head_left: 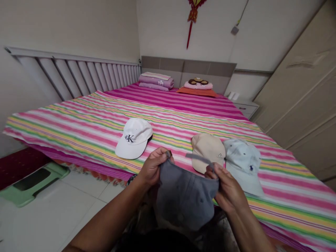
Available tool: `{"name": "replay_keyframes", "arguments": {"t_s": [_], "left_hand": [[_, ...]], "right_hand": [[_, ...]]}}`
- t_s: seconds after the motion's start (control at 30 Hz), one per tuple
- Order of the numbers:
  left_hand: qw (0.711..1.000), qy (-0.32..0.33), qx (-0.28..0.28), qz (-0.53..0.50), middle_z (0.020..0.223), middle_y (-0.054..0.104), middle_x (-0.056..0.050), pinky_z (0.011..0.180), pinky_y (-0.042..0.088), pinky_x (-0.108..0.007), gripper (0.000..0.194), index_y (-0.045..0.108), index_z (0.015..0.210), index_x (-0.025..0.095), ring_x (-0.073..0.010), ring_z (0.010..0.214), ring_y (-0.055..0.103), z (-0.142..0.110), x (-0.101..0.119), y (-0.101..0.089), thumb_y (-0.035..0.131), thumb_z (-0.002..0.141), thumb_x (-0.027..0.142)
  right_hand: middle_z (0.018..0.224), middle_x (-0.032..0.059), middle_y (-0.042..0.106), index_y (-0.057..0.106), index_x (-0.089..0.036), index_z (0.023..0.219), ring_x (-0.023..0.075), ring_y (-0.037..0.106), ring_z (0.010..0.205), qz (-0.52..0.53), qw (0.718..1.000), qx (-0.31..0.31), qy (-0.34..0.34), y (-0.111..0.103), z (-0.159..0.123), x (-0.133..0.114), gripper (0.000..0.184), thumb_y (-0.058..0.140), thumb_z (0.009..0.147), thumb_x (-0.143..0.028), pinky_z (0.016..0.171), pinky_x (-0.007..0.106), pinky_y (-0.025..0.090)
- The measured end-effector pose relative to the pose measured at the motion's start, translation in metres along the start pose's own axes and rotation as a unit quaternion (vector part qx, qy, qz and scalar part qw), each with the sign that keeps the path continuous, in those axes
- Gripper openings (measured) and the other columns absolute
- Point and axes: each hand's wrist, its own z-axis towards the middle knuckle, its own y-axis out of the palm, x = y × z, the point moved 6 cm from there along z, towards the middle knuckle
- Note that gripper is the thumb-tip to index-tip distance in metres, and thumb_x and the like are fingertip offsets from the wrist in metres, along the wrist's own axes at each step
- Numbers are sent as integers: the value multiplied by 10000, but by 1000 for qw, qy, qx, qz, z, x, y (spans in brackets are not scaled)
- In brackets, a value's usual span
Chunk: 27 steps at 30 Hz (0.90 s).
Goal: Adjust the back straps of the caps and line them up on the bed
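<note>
A dark grey baseball cap [185,194] is held up in front of me, over the bed's near edge. My left hand [155,165] grips its left side, close to a small metal buckle [168,153]. On the other side, my right hand [225,185] pinches the cap where a loose grey strap [199,157] sticks out to the left. Beyond it on the bed lie a white cap [135,137] with black letters, a beige cap [207,148] and a pale blue cap [243,161]. The beige and pale blue caps touch each other.
A striped sheet [86,122] covers the bed. Folded purple bedding [156,82] and a pink and orange stack [198,87] sit by the headboard [168,66]. A green stool [36,182] stands on the floor at left. At right are a nightstand [246,106] and a wardrobe [299,87].
</note>
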Motion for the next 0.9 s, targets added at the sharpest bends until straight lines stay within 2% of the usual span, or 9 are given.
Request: {"name": "replay_keyframes", "arguments": {"t_s": [0.07,0.13,0.23,0.3,0.37,0.47,0.6,0.77,0.9], "left_hand": [[1000,14,23,11,613,609,-19,490,409,-175,168,550,682,119,-81,508,534,2,5,-3,670,651,233],[999,1,36,25,626,615,-23,501,417,-183,172,547,703,122,-87,518,541,2,5,-6,671,653,231],[998,-8,53,39,625,620,-24,495,413,-181,177,543,716,128,-83,507,535,3,5,-13,666,663,244],[997,-21,50,49,621,623,-26,490,411,-181,181,547,719,127,-83,500,534,4,3,-20,672,657,243],[997,-49,29,57,625,627,-33,484,407,-181,187,556,726,124,-86,493,537,4,-2,-27,680,647,239],[995,-88,-4,39,656,636,-46,508,414,-188,205,582,775,122,-102,533,564,1,-13,-41,680,646,250],[992,-121,-14,-27,743,645,-46,634,427,-202,281,610,890,117,-109,652,597,-13,-33,-63,681,643,228],[974,-190,-73,-102,936,647,-123,817,401,-348,444,607,1018,119,-228,876,595,-52,-74,-79,568,710,437],[957,-260,-19,-128,904,673,-78,878,370,-309,306,666,910,162,-216,950,578,-86,-115,-102,537,733,375]], "right_hand": [[486,-60,419,499,-170,591,49,342,422,11,999,28,-19,-2,4,-6,281,753,571,-289,391,142,290],[500,-51,462,530,-168,611,50,371,423,-17,999,27,-11,-2,6,-5,274,742,587,-340,386,143,304],[600,-11,570,590,-150,713,70,470,477,-97,989,-74,85,9,4,12,322,750,564,-386,430,164,362],[599,4,596,592,-131,703,83,505,478,-153,961,-158,167,19,-5,28,315,780,532,-316,446,179,377],[562,-6,595,562,-133,645,84,520,474,-153,952,-185,192,29,-11,35,269,785,527,-225,462,179,385],[652,22,641,535,-147,652,74,520,489,-74,969,-173,159,47,-10,31,240,753,577,-216,485,179,402],[722,46,667,512,-168,685,34,395,379,-21,974,-156,165,68,-1,33,211,707,642,-236,399,158,373],[881,60,670,521,-182,705,43,463,436,50,971,-156,175,87,17,35,177,681,670,-246,435,152,419],[967,49,656,555,-183,698,52,541,520,116,976,-129,130,93,39,19,116,651,699,-249,522,159,473]]}}
